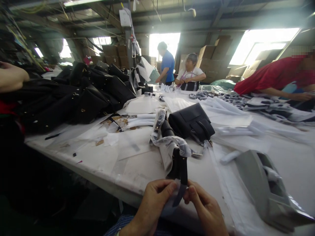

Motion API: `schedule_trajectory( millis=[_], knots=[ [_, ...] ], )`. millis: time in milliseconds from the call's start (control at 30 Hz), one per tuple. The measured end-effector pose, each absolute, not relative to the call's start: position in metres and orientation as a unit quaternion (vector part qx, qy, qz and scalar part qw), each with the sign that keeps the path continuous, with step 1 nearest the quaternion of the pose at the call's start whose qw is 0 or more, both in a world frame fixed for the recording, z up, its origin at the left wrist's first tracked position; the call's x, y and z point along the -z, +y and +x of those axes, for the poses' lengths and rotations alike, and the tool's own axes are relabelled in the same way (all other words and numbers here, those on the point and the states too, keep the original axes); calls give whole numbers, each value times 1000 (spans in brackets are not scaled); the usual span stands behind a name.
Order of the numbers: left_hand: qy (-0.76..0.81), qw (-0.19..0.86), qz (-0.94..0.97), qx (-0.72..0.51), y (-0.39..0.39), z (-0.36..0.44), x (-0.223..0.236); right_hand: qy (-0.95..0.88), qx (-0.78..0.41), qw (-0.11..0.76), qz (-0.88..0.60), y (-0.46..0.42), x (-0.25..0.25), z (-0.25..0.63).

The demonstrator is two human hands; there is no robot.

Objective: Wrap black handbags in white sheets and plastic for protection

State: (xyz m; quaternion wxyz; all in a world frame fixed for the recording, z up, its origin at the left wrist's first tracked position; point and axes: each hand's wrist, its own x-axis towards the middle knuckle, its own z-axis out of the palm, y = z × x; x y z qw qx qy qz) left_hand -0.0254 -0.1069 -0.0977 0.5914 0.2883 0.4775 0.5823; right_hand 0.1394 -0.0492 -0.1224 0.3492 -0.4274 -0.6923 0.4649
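At the near table edge a black strap (183, 168) hangs down, its lower end overlapped by a thin, translucent white sheet (174, 198). My left hand (156, 198) pinches that sheet between thumb and fingers, just left of the strap. On the other side my right hand (203, 205) is closed at the strap's edge, with fingertips partly hidden. The strap runs from a black-and-light bag (169, 162) whose handle (183, 146) is wrapped in clear film. Behind it lies a black handbag (190, 121) on its side.
Black bags (94, 95) are heaped at the left. A grey tape dispenser (265, 186) stands at the right, near white sheets (226, 113). Wrapped grey loops (226, 98) lie farther back. Co-workers in blue (167, 64), white (197, 73) and red (273, 77) stand around the table.
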Motion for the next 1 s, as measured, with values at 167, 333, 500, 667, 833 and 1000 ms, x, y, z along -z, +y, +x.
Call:
schedule_trajectory(
  millis=[167, 333, 500, 667, 833, 1000],
  knots=[
    [496, 572, 272, -594, -99, -20, 107, -669, -492, 335, -445, -45, 126, 142],
    [458, 540, 341, -619, -97, -22, 124, -638, -509, 354, -457, -38, 116, 129],
    [466, 531, 337, -622, -92, -23, 125, -625, -530, 346, -456, -28, 105, 117],
    [492, 501, 307, -642, -84, -21, 113, -597, -553, 366, -452, -20, 85, 105],
    [484, 495, 309, -653, -77, -17, 104, -606, -551, 361, -445, -16, 76, 107],
    [487, 495, 288, -659, -76, -15, 102, -635, -502, 371, -455, -13, 79, 117]
  ],
)
